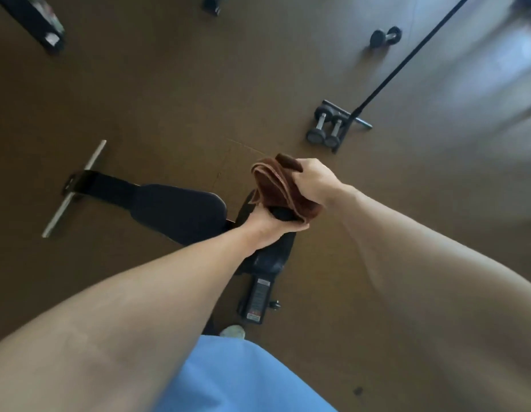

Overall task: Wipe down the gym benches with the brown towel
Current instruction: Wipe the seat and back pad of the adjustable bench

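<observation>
Both hands meet in mid-air above the near end of the bench, and both have hold of the same cloth. From the right side of the view, the right hand has its fingers curled over the top of the folded brown terry towel, gripping its far upper edge. Coming up from the near left, the left hand cups the towel's lower bunch from beneath, thumb and fingers wrapped round it. So the towel hangs between the two hands, the right above and slightly farther, the left below and nearer, with several folded layers showing at its far left corner.

My judgement is that the step in hand is readying the towel, gathering or refolding it into a pad, rather than wiping: the cloth is off the upholstery and no part of it can be seen touching the bench.

The black padded gym bench lies directly under the hands, its long back pad running away to the left towards a steel crossbar foot, its seat pad largely hidden behind the left wrist. The next move seems to call for one hand taking the towel flat and pressing it onto the pad, then sweeping along its length.

Farther off to the right, a pair of small dumbbells rests on the brown floor.
</observation>
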`<state>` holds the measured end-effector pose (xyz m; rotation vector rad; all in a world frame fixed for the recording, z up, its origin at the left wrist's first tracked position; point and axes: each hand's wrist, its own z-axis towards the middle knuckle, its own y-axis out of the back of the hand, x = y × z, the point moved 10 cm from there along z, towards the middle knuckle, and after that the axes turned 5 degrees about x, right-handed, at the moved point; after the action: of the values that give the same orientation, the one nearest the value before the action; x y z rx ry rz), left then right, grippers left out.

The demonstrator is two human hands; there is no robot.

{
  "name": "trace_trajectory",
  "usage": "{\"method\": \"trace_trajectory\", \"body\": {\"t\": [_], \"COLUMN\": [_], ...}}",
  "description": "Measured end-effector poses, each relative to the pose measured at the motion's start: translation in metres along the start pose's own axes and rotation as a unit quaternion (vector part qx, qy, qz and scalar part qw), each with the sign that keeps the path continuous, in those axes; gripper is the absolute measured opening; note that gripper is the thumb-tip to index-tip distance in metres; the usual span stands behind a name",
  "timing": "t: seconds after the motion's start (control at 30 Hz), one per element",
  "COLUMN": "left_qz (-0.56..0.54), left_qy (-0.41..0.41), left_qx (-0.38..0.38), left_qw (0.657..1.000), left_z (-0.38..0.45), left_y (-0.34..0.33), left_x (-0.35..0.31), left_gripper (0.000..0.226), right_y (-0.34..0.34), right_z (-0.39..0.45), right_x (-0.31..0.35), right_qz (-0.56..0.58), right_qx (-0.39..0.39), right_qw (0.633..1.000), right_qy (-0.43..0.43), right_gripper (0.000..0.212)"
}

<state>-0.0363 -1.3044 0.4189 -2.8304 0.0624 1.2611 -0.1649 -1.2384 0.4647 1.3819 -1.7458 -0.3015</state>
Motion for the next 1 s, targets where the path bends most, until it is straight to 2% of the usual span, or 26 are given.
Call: {"method": "trace_trajectory", "body": {"t": [0.07, 0.13, 0.2, 0.3, 0.37, 0.43, 0.5, 0.6, 0.67, 0.73, 0.77, 0.87, 1.0], "left_qz": [-0.025, -0.027, 0.036, 0.154, 0.142, 0.121, 0.100, 0.055, 0.019, -0.029, -0.046, -0.055, -0.055], "left_qy": [-0.014, -0.041, -0.065, 0.004, 0.056, 0.103, 0.145, 0.164, 0.165, 0.160, 0.153, 0.130, 0.114], "left_qx": [-0.032, -0.027, 0.002, 0.003, -0.018, -0.026, -0.028, -0.040, -0.051, -0.068, -0.074, -0.086, -0.093], "left_qw": [0.999, 0.998, 0.997, 0.988, 0.988, 0.987, 0.984, 0.984, 0.985, 0.984, 0.984, 0.986, 0.988], "left_z": [-0.024, -0.041, -0.060, -0.076, -0.085, -0.092, -0.096, -0.097, -0.093, -0.085, -0.080, -0.058, -0.028], "left_y": [-0.005, -0.012, -0.016, -0.010, 0.002, 0.011, 0.015, 0.024, 0.035, 0.050, 0.058, 0.087, 0.111], "left_x": [0.025, 0.041, 0.048, 0.092, 0.129, 0.168, 0.205, 0.240, 0.256, 0.268, 0.272, 0.288, 0.322], "left_gripper": [0.105, 0.104, 0.102, 0.075, 0.059, 0.060, 0.071, 0.069, 0.063, 0.056, 0.053, 0.047, 0.043], "right_y": [-0.010, -0.037, -0.069, -0.103, -0.120, -0.137, -0.163, -0.210, -0.242, -0.277, -0.293, -0.336, -0.396], "right_z": [-0.034, -0.072, -0.103, -0.130, -0.139, -0.142, -0.133, -0.115, -0.099, -0.079, -0.068, -0.023, 0.025], "right_x": [0.006, 0.015, 0.025, 0.025, 0.027, 0.039, 0.045, 0.045, 0.033, 0.009, -0.002, -0.027, -0.059], "right_qz": [-0.062, -0.122, -0.162, -0.230, -0.321, -0.426, -0.534, -0.637, -0.708, -0.771, -0.788, -0.790, -0.783], "right_qx": [-0.048, -0.076, -0.101, -0.102, -0.077, -0.068, 0.002, 0.135, 0.177, 0.214, 0.225, 0.234, 0.256], "right_qw": [0.996, 0.983, 0.959, 0.927, 0.893, 0.836, 0.780, 0.709, 0.646, 0.574, 0.551, 0.552, 0.554], "right_qy": [0.043, 0.113, 0.210, 0.279, 0.306, 0.339, 0.327, 0.271, 0.222, 0.176, 0.157, 0.129, 0.123], "right_gripper": [0.035, 0.033, 0.030, 0.031, 0.031, 0.028, 0.031, 0.032, 0.035, 0.050, 0.056, 0.065, 0.063]}}
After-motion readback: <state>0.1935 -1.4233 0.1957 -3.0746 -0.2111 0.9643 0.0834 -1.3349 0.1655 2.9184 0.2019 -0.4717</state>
